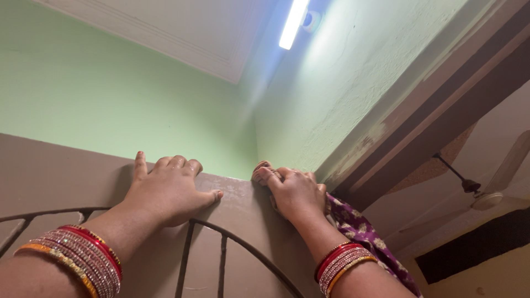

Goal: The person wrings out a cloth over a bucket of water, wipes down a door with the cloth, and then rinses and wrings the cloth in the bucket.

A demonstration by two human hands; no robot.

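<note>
Left hand [168, 190] lies flat, released, on door top [232, 185]; right hand [295, 193] at 3 o'clock clenches purple cloth [364, 234]. Best: brace left, wipe with steady pressure.

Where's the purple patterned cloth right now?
In the head view, the purple patterned cloth hangs at the right side, under the right hand at the top corner of the brown metal door, beside the brown door frame.
</note>
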